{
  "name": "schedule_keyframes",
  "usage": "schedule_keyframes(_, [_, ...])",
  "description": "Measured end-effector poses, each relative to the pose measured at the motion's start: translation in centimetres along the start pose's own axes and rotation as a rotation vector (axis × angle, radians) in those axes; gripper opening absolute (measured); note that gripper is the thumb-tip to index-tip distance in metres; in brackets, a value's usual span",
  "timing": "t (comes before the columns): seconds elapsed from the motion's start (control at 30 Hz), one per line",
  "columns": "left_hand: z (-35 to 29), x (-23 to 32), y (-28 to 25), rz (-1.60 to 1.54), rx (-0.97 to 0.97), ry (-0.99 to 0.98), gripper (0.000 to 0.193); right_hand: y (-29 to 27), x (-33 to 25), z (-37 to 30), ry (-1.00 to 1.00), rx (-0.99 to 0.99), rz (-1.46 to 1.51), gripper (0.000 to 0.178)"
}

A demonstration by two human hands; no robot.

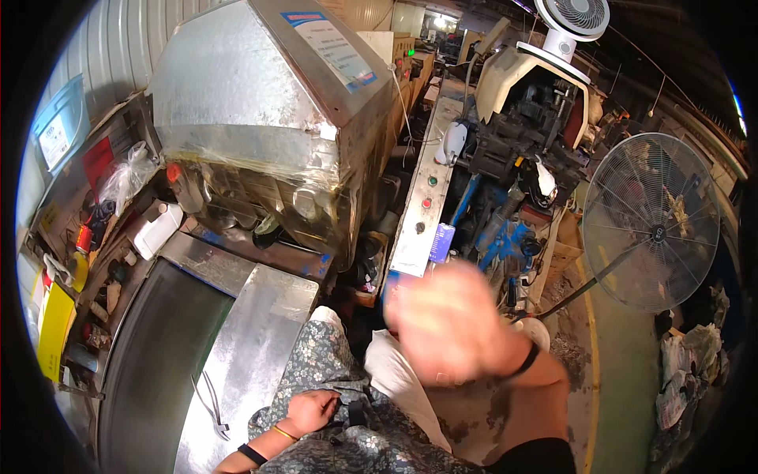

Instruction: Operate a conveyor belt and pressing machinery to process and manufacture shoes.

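Flowered dark fabric (312, 359) covers the person's lap, and the left hand (312, 411) rests on it with fingers curled inward; whether they pinch the cloth, I cannot tell. The right hand (446, 320) is raised near the lower end of a pale control panel (430, 186), too blurred to show whether it is spread, closed or gripping anything, and it blocks the view behind it. A bare metal sheet (249, 324) lies left of the lap, bearing a thin dark looped item (212, 407), with a dark belt (154, 355) alongside. Ahead, a large metal hood (237, 87) bulks over the left side, near a white jug (155, 229). Black machinery (505, 146) and a round caged fan (651, 221) crowd the right.
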State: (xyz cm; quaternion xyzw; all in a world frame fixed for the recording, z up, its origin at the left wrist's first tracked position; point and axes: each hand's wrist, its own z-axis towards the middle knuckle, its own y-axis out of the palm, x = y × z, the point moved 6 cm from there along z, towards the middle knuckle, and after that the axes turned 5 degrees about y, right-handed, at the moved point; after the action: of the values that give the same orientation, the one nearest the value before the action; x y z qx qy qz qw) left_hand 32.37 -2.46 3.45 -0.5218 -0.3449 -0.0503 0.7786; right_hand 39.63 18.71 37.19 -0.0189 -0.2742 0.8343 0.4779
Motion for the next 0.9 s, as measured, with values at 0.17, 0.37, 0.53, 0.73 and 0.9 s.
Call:
schedule_keyframes(0.17, [1.1, 0.8, 0.4, 0.016, 0.017, 0.023, 0.010, -6.2, 27.1, -10.9, 0.749, -0.530, -0.894, 0.044])
schedule_keyframes(0.37, [1.2, 0.7, 0.8, 0.088, -0.008, 0.001, 0.009, -10.8, 35.4, -21.4, 1.850, -0.622, -0.827, 0.097])
schedule_keyframes(0.53, [1.2, 0.8, 0.8, 0.092, 0.023, 0.009, 0.009, -10.3, 34.0, -19.5, 1.900, -0.595, -0.765, 0.091])
schedule_keyframes(0.73, [0.7, 1.1, 0.8, 0.066, -0.047, 0.001, 0.015, -11.1, 33.7, -20.8, 1.792, -0.597, -0.763, 0.086])
schedule_keyframes(0.9, [0.6, 0.7, 0.5, 0.040, -0.030, 0.003, 0.015, -9.5, 31.9, -21.6, 1.774, -0.578, -0.789, 0.083])
